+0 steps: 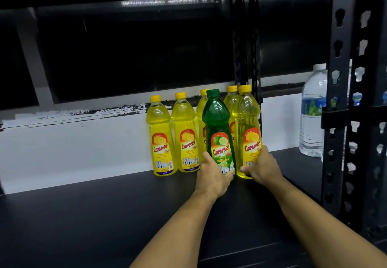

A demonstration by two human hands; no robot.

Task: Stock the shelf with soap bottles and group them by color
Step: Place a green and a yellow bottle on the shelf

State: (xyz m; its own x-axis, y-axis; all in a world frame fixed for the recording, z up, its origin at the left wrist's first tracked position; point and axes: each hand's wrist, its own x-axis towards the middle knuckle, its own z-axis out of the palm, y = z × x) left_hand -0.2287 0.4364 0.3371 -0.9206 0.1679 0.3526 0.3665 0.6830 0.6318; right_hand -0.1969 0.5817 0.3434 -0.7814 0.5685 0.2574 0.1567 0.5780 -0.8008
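Note:
A green lime soap bottle [218,129] stands upright on the black shelf [104,215], and my left hand [212,175] grips its base. Right beside it a yellow lemon soap bottle [247,125] stands at the front, with my right hand [261,167] curled round its lower part. Behind them, against the white wall, stands a row of several yellow bottles: one at the far left [160,135], another [185,133] next to it, and two more partly hidden behind the green and front yellow bottles.
A clear water bottle [313,110] stands on the neighbouring shelf at right, behind a black perforated upright post [337,79]. Another black post [247,37] rises behind the bottles. The shelf surface spreads wide to the left and front.

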